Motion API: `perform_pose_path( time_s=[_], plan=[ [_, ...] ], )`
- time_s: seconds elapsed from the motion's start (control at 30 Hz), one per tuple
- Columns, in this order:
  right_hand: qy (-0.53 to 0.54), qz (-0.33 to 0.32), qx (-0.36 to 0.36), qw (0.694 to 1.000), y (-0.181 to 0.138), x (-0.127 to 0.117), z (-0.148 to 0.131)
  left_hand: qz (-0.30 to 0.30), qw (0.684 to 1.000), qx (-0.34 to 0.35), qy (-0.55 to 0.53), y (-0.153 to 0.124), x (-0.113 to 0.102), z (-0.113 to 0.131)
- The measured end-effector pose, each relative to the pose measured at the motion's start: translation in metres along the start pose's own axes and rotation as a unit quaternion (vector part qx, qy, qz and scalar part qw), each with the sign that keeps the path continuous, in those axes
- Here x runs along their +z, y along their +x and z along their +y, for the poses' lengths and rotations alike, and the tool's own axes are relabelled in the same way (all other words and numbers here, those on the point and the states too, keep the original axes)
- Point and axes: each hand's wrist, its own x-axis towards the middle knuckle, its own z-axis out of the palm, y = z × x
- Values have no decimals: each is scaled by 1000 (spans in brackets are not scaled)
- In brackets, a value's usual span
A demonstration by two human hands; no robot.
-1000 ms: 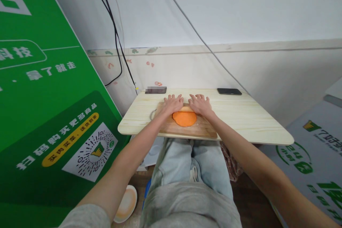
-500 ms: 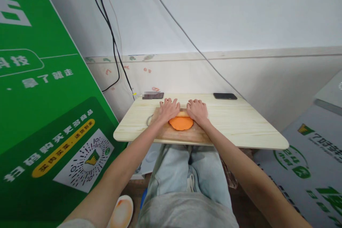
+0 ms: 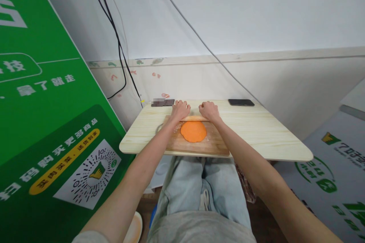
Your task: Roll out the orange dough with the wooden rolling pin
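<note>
A flat, roundish sheet of orange dough (image 3: pixel 193 132) lies on a wooden cutting board (image 3: pixel 211 147) dusted with pale flour. Across the dough's far edge lies a wooden rolling pin (image 3: pixel 195 119). Over the pin's left end my left hand (image 3: pixel 181 109) is curled, its fingers bent beyond the pin. My right hand (image 3: pixel 210 111) is curled in the same way over the right end. Both wrists are low, and my palms hide the pin's ends.
The board rests on a pale wooden table (image 3: pixel 265 133). A phone (image 3: pixel 241 102) lies at the back right, another dark flat object (image 3: pixel 169 102) at the back left. A metal ring (image 3: pixel 158 128) shows at the board's left. A green sign (image 3: pixel 57 95) stands left; cables hang along the wall.
Both hands have pushed the rolling pin away from me, toward the board's far edge. More of the orange dough is uncovered, and my fingers have curled further.
</note>
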Motion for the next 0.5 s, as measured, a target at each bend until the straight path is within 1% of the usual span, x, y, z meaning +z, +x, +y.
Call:
perform_pose_path(
  time_s=[0.17, 0.4, 0.5],
  plan=[
    [-3, 4, -2, 1000, -2, 2, 2, -18, 1000, 11, -5, 1, 2, -3],
    [-7, 5, 0, 1000, -7, 2, 2, -1, 1000, 10, -4, 0, 2, -2],
    [-8, 2, 1, 1000, -4, 0, 1, 26, 1000, 9, -4, 1, 3, -1]
  ],
)
